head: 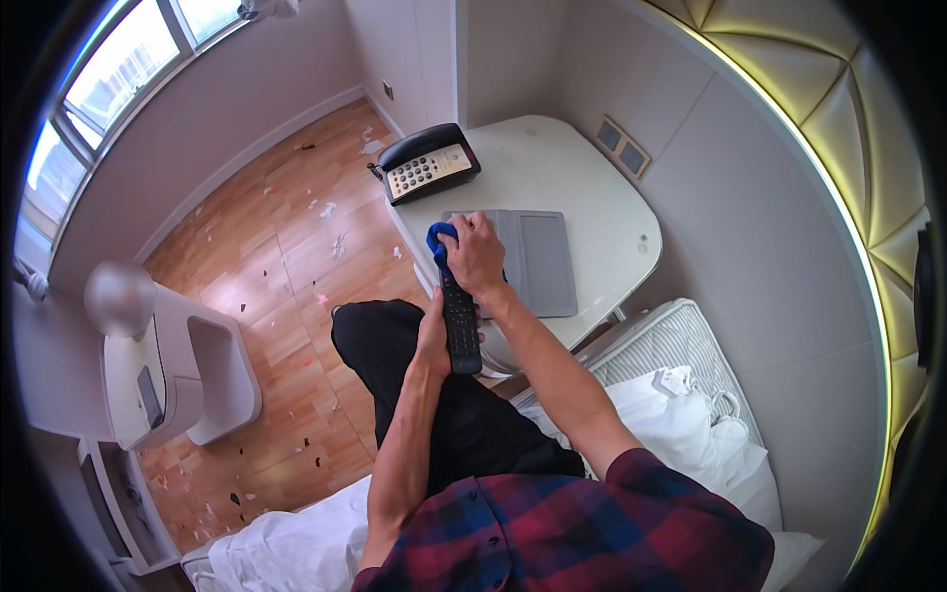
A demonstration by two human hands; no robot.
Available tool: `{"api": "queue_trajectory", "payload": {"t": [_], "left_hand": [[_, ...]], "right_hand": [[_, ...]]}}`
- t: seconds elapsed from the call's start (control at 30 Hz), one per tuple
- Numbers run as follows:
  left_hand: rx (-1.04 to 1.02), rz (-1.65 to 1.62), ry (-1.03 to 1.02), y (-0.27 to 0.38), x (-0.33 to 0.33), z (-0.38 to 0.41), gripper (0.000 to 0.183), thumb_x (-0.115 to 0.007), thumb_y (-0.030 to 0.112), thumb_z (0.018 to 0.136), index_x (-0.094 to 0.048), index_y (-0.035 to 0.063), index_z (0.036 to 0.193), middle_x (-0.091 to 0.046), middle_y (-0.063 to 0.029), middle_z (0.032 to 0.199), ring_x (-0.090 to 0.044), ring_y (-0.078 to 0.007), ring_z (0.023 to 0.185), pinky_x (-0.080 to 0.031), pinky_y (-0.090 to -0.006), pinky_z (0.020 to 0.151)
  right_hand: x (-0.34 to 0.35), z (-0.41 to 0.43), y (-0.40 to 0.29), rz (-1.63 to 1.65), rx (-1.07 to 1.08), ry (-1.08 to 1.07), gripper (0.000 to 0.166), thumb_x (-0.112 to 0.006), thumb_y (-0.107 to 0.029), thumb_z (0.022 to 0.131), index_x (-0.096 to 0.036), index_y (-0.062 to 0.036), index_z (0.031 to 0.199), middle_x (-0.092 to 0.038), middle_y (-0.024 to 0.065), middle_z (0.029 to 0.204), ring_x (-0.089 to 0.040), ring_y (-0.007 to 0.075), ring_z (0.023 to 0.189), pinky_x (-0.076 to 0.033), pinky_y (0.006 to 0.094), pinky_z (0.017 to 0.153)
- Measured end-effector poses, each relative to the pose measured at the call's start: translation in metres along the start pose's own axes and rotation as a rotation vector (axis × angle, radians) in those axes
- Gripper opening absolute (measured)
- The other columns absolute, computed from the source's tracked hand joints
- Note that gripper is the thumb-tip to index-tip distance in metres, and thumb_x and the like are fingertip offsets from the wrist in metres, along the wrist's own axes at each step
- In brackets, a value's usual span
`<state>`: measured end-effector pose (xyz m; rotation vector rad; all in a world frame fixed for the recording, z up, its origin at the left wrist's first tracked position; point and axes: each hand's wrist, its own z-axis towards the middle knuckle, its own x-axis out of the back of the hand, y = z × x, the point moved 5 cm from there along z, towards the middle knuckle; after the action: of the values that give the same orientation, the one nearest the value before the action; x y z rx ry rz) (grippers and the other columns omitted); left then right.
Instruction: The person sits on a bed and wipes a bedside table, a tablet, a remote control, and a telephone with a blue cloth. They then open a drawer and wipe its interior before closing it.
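Note:
My left hand [433, 333] is closed around the lower part of a black remote control [462, 325], its buttons facing up. At the remote's far end, my right hand [476, 251] grips a bunched blue cloth [438, 238], which touches the remote's top edge. Part of the cloth is hidden under the right hand. Just beyond the hands, a grey folder or flat case [544, 259] lies on the white table [599, 192]. A black corded desk telephone [429, 164] with a beige keypad panel rests at the table's far left corner.
A bed with rumpled white sheets [296, 547] and a striped mattress [666, 348] surrounds me. Scraps of paper litter the wooden floor [296, 244]. At the left stands a white vanity unit [222, 370] with a round mirror [120, 298]. Wall sockets [622, 148] are beside the table.

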<state>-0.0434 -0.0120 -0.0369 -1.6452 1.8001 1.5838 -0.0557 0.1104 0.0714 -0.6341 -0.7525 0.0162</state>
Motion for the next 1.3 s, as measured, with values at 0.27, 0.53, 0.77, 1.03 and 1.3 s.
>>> {"api": "queue_trajectory", "payload": {"t": [0.27,0.53,0.77,1.03,1.3], "left_hand": [[-0.054,-0.191,-0.048,0.003,-0.012,-0.005,0.046,-0.040,0.049,0.108,-0.058,0.0132,0.131,-0.068,-0.0085,0.119,-0.068,-0.0235,0.108,-0.055,-0.0386,0.098],[-0.058,-0.158,0.173,0.003,0.002,0.005,0.041,-0.044,0.050,0.107,-0.063,0.0133,0.112,-0.069,-0.0065,0.095,-0.066,-0.0198,0.085,-0.057,-0.0376,0.079],[-0.193,-0.178,0.182,0.025,0.018,0.015,0.052,-0.038,0.055,0.106,-0.060,0.0084,0.109,-0.065,-0.0107,0.086,-0.064,-0.0247,0.076,-0.055,-0.0408,0.065],[-0.395,0.020,0.745,0.026,0.068,0.023,0.025,-0.070,0.027,0.095,-0.055,0.0084,0.086,-0.056,0.0001,0.068,-0.054,-0.0136,0.054,-0.046,-0.0313,0.049],[-0.304,0.271,0.836,0.019,0.049,0.025,0.036,-0.065,0.003,0.086,-0.056,-0.0015,0.121,-0.065,-0.0106,0.098,-0.060,-0.0190,0.076,-0.050,-0.0346,0.068]], "right_hand": [[0.017,-0.050,-0.008,0.011,-0.004,-0.104,0.021,-0.069,-0.028,0.093,-0.065,-0.0094,0.100,-0.062,0.0125,0.094,-0.068,0.0374,0.082,-0.055,0.0469,0.067],[0.050,-0.103,-0.015,0.061,0.005,-0.263,0.021,-0.068,-0.026,0.093,-0.062,-0.0076,0.100,-0.063,0.0130,0.091,-0.068,0.0371,0.081,-0.055,0.0457,0.067],[0.070,-0.139,-0.018,0.223,0.000,-0.514,0.027,-0.073,-0.022,0.090,-0.066,-0.0025,0.107,-0.067,0.0169,0.097,-0.067,0.0401,0.087,-0.054,0.0450,0.076],[0.058,-0.059,0.051,-0.055,-0.163,-0.244,0.044,-0.072,-0.031,0.092,-0.060,-0.0041,0.124,-0.064,0.0190,0.120,-0.059,0.0411,0.115,-0.046,0.0526,0.096],[0.030,-0.073,0.040,-0.529,-0.001,-0.237,0.039,-0.072,-0.025,0.089,-0.064,-0.0120,0.125,-0.056,0.0147,0.133,-0.043,0.0418,0.135,-0.031,0.0666,0.108]]}}
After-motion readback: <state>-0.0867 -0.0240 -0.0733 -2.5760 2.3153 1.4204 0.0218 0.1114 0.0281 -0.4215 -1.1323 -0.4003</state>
